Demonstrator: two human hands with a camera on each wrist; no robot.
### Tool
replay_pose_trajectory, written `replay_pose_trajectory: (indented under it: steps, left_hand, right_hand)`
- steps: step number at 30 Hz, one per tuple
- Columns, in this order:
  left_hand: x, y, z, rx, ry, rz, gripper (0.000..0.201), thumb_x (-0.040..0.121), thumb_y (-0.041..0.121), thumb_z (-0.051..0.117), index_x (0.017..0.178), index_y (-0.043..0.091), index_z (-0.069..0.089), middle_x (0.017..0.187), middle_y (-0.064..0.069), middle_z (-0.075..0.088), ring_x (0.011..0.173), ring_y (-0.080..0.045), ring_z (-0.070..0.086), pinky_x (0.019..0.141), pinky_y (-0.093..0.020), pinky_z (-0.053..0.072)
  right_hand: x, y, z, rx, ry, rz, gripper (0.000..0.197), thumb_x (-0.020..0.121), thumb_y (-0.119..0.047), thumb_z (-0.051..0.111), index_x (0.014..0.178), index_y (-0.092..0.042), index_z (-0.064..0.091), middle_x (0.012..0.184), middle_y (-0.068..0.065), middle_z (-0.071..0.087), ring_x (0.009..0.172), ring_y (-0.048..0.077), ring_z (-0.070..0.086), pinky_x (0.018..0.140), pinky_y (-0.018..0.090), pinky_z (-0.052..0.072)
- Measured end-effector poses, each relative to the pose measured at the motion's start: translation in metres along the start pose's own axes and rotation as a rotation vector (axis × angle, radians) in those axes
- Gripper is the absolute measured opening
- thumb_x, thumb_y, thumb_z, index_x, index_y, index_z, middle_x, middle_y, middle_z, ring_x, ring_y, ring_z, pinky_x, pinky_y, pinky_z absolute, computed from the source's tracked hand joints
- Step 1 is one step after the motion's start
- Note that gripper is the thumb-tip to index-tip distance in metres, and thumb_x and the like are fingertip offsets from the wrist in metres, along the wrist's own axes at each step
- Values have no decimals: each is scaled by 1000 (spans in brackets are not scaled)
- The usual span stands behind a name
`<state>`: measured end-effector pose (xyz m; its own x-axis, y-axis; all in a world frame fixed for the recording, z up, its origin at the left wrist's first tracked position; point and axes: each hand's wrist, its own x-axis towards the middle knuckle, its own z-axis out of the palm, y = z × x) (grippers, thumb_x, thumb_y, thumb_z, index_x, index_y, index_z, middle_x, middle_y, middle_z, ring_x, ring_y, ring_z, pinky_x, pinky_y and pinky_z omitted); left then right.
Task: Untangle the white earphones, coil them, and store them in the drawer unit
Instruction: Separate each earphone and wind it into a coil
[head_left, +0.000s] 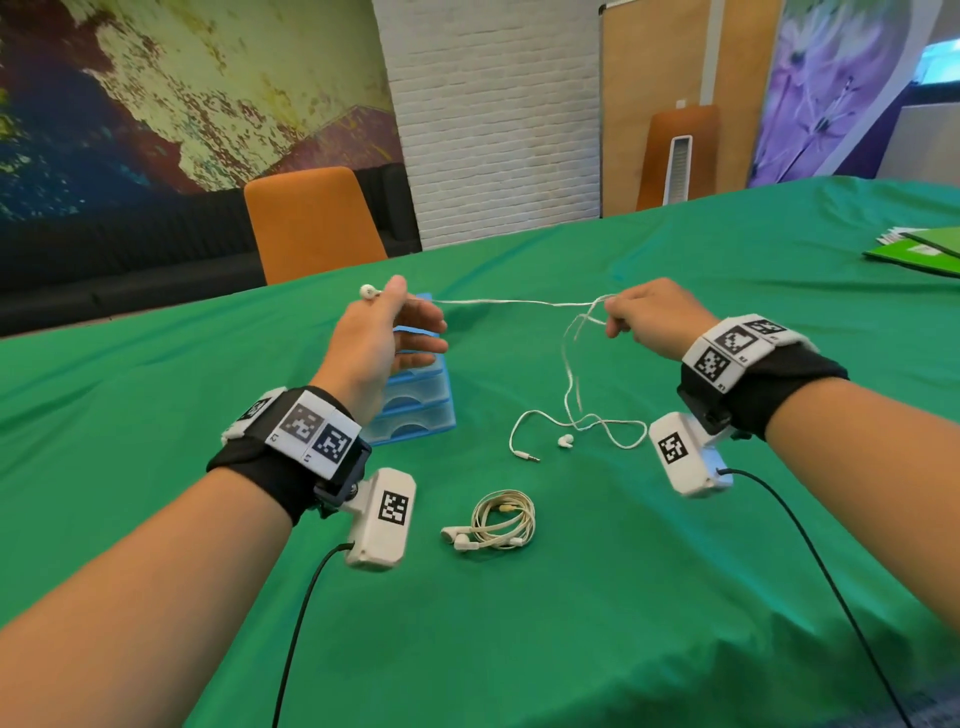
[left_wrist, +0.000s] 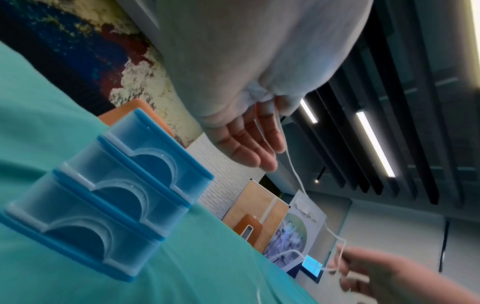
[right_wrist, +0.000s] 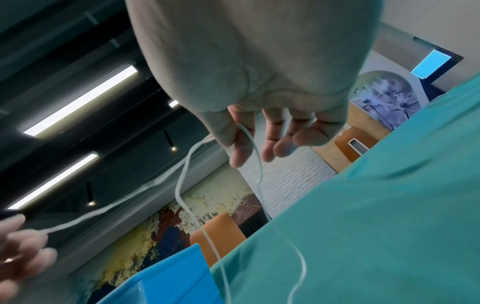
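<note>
The white earphones (head_left: 519, 302) are stretched taut in the air between my two hands. My left hand (head_left: 387, 295) pinches the cable just behind one earbud (head_left: 368, 292), its other fingers spread. My right hand (head_left: 613, 312) pinches a bunch of cable loops, and the rest hangs to the table, where the second earbud (head_left: 565, 441) and the jack plug (head_left: 531, 457) lie. The blue three-drawer unit (head_left: 421, 410) stands below my left hand with its drawers closed (left_wrist: 103, 205). In the right wrist view the cable (right_wrist: 182, 185) runs past my right fingers (right_wrist: 241, 148).
A second, cream-coloured pair of earphones (head_left: 501, 519) lies coiled on the green tablecloth (head_left: 675, 597) near me. Green folders (head_left: 924, 249) lie at the far right. An orange chair (head_left: 311, 223) stands behind the table's far edge. Black leads trail from both wrist cameras.
</note>
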<state>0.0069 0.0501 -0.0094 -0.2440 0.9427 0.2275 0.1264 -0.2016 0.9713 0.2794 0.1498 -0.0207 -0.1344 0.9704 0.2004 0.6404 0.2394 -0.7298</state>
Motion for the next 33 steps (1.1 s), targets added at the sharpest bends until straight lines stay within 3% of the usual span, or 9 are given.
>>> replay_pose_trajectory:
  steps: [6, 9, 13, 18, 20, 22, 24, 26, 33]
  left_hand:
    - [-3, -7, 0, 176, -27, -69, 34, 106, 25, 45, 85, 7, 65, 83, -10, 68, 54, -15, 64, 56, -26, 51]
    - [-2, -10, 4, 254, -57, -125, 19, 103, 16, 51, 102, 3, 65, 90, -19, 67, 58, -19, 65, 56, -28, 54]
    - [-6, -11, 9, 432, -215, -116, 42, 97, 12, 62, 136, 20, 50, 111, -12, 66, 89, -21, 66, 82, -39, 56]
    - [-10, 0, 18, 532, -350, 74, 39, 97, 16, 64, 136, 17, 58, 133, 0, 62, 121, -11, 57, 104, -24, 43]
    - [-12, 5, 20, 428, -381, 121, 30, 99, 18, 61, 128, 12, 63, 125, -2, 70, 114, -5, 63, 98, -17, 47]
    - [-12, 9, 21, 365, -368, 123, 21, 101, 21, 57, 117, 12, 67, 104, -1, 76, 101, -9, 67, 90, -22, 49]
    - [-12, 12, 19, 264, -338, 118, 18, 103, 18, 53, 103, 10, 70, 77, -2, 69, 81, -18, 66, 81, -26, 50]
    - [-10, 12, 14, 203, -255, 141, 23, 104, 14, 52, 91, 9, 70, 63, 0, 55, 63, -15, 59, 73, -26, 52]
    - [-9, 19, -12, 106, -7, 134, 27, 106, 15, 44, 88, 7, 62, 61, 0, 37, 47, -10, 39, 56, -22, 49]
  right_hand:
    - [0, -30, -15, -11, -49, -148, 35, 90, -13, 56, 56, -13, 64, 66, 6, 63, 68, 21, 53, 70, 34, 41]
    - [0, -45, -11, -29, -129, -181, 37, 87, -16, 58, 51, -9, 58, 54, 10, 60, 57, 17, 64, 64, 31, 44]
    - [-7, -68, -1, -97, -193, -277, 34, 84, -19, 63, 51, -13, 57, 57, 12, 57, 53, 23, 58, 65, 36, 55]
    - [-18, -97, 12, -205, -286, -419, 21, 81, -18, 66, 60, -17, 63, 61, 8, 56, 56, 20, 51, 60, 36, 51]
    - [-21, -108, 16, -186, -351, -473, 15, 82, -17, 66, 67, -13, 66, 62, 8, 54, 58, 20, 49, 58, 37, 49]
    - [-21, -116, 15, -183, -385, -523, 12, 85, -17, 66, 78, -8, 69, 67, 9, 59, 59, 19, 50, 56, 35, 46]
    - [-18, -121, 12, -180, -382, -554, 12, 88, -17, 65, 79, -10, 69, 67, 9, 60, 56, 17, 50, 55, 33, 45]
    - [-13, -120, 4, -186, -367, -576, 18, 92, -18, 64, 75, -15, 66, 60, 3, 53, 49, 13, 47, 52, 29, 45]
    - [6, -92, -26, -166, -296, -483, 28, 100, -28, 56, 82, -9, 67, 59, -3, 45, 54, 19, 46, 60, 36, 47]
